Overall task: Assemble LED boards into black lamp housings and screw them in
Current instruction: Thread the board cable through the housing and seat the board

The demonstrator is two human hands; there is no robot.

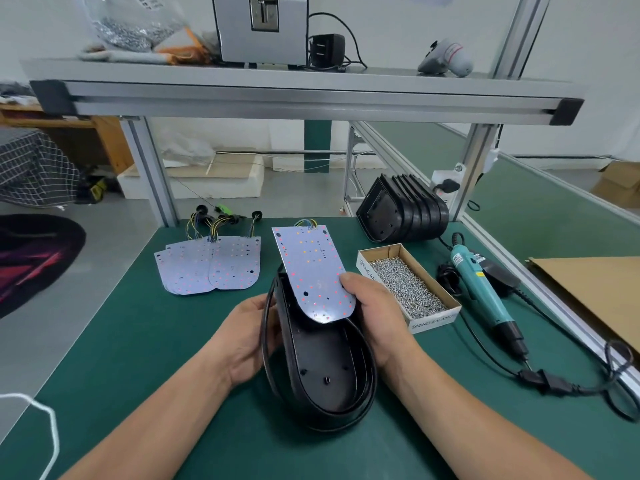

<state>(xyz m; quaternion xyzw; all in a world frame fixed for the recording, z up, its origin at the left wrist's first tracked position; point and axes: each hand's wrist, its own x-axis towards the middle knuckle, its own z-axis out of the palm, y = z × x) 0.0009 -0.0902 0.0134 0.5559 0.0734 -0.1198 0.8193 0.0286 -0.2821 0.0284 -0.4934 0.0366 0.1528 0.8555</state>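
Gripping the black lamp housing point(325, 379) by its left wall, the left hand point(247, 336) curls round the rim, thumb on the near side, fingertips lost behind the shell. Over on the other side the right hand point(377, 317) cups the housing's right wall, and its thumb pins the right edge of the LED board point(313, 271). The other fingers are hidden behind, so how they lie I cannot tell. The board sits tilted between the two hands, rounded end dipping into the housing's open cavity, wired end poking up beyond the fingertips. The housing's near end is down on the green mat point(138, 341). Just right of the right knuckles sits a box of screws point(407, 285), and further right the teal screwdriver point(481, 289). Beyond the left fingers, spare boards point(207, 268) lie fanned flat.
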